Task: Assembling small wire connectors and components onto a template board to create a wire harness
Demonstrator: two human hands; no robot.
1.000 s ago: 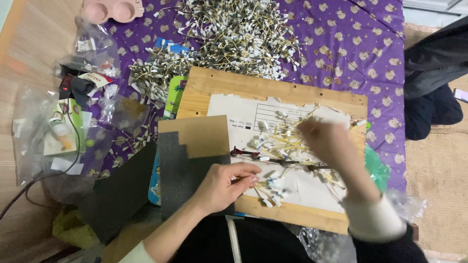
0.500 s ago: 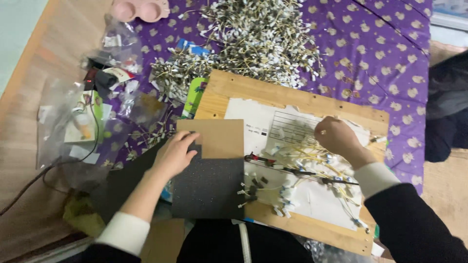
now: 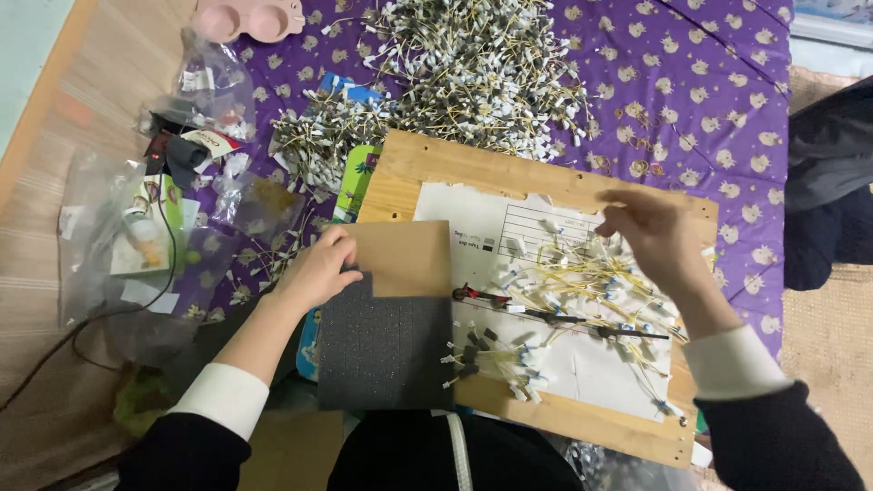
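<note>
My left hand point(image 3: 318, 268) rests on the left edge of a dark grey foam pad point(image 3: 386, 350) where a brown cardboard sheet point(image 3: 405, 259) overlaps it. My right hand point(image 3: 650, 232) hovers, blurred, over a loose pile of thin yellow wires with white tags point(image 3: 582, 277) lying on a white paper sheet point(image 3: 509, 227). Whether its fingers pinch a wire cannot be told. All this lies on a wooden board point(image 3: 473, 168). A small tool with red handles and dark tips point(image 3: 509, 305) lies on the paper between my hands.
A big heap of tagged wires point(image 3: 473, 64) covers the purple patterned cloth point(image 3: 709, 109) behind the board. Clear plastic bags with small items point(image 3: 164, 218) and a black cable point(image 3: 109, 309) lie left. A pink moulded tray point(image 3: 250, 18) sits far left. Dark clothing point(image 3: 832, 182) is at right.
My left hand moved from the wires on the board over to the grey pad's left edge and stays there. My right hand shifted a little up and right over the wire pile.
</note>
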